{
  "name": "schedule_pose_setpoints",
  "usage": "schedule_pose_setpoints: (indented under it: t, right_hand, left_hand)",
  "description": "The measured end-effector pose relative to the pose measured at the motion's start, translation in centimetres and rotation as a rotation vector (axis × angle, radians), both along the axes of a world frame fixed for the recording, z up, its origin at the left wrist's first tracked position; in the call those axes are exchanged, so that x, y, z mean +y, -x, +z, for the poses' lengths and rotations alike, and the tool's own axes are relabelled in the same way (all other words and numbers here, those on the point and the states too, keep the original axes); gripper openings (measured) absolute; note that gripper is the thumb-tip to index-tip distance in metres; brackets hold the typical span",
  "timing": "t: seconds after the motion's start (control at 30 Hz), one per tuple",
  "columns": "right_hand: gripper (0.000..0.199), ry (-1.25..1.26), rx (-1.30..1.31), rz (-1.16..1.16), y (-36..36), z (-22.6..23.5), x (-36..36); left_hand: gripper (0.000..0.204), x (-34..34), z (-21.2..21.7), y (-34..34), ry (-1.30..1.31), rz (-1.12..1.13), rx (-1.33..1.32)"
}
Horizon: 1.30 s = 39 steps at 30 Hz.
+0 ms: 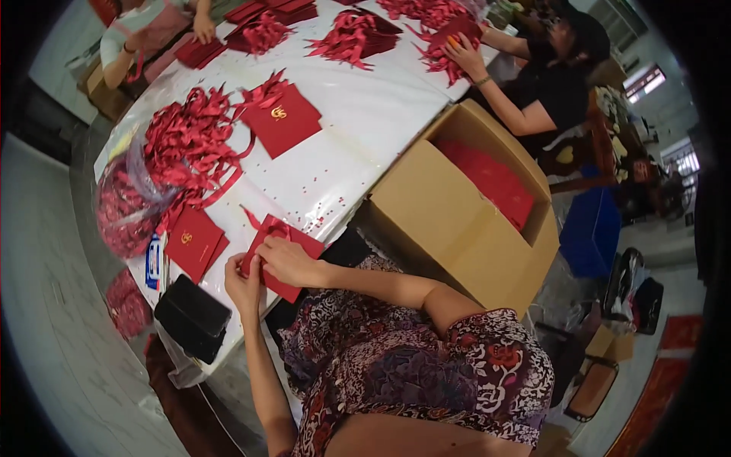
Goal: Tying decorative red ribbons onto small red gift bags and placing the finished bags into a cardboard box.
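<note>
In front of me a flat red card (285, 288) with a red ribbon lies at the table's near edge. My left hand (244, 283) pinches its left edge with closed fingers. Across the card's face reaches my right hand (288, 261), its fingertips closed at the same edge beside the left ones. A loop of red ribbon (276, 228) shows just above my right hand; whether the fingers also grip ribbon is hidden. To the left is a small stack of red cards (195, 242) with a gold emblem. Farther off lies a ribboned red stack (285, 126) with a similar emblem.
A clear plastic bag (126, 202) spills a heap of red ribbons (190, 137) at left. Near it lies a black pouch (192, 316). An open cardboard box (434, 206) with red pieces stands at right. Two people (560, 72) handle red pieces across the white table (365, 114).
</note>
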State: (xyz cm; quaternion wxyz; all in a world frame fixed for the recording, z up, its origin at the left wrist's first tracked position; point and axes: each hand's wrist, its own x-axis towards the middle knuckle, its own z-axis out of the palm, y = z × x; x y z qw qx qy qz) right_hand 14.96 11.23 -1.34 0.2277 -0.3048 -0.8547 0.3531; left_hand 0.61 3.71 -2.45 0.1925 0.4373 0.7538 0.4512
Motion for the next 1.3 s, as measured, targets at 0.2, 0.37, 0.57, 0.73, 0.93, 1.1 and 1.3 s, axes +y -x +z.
schedule_pose_setpoints:
  t: [0.2,0.37,0.57,0.73,0.93,1.1,1.3]
  right_hand:
    - [0.018,-0.171,0.139,-0.094,0.7,1.2,1.5]
    - [0.014,-0.373,0.001,-0.066,0.8,1.6,3.3]
    - [0.024,0.049,-0.030,0.150,0.2,0.1,5.7]
    - [0.027,0.315,0.117,0.335,0.3,-0.5,7.6]
    - [0.016,0.621,0.203,0.342,-0.1,-1.0,8.5]
    - [0.015,0.653,0.094,0.325,0.6,0.2,8.1]
    - [0.024,0.880,0.208,-0.027,2.8,-0.3,7.3]
  left_hand:
    - [0.016,0.4,0.6,0.0,-0.005,0.013,0.063]
    - [0.015,0.6,0.7,-0.3,-0.102,-0.050,0.018]
    - [0.013,0.6,4.6,-2.5,-0.138,-0.190,0.389]
    - [0.015,0.6,6.3,-3.1,-0.196,-0.276,0.542]
    - [0.020,1.1,5.9,-2.7,-0.230,-0.327,0.582]
    - [0.018,0.5,5.8,-2.1,-0.221,-0.264,0.514]
    - [0.012,-0.5,5.6,-2.0,-0.217,-0.191,0.455]
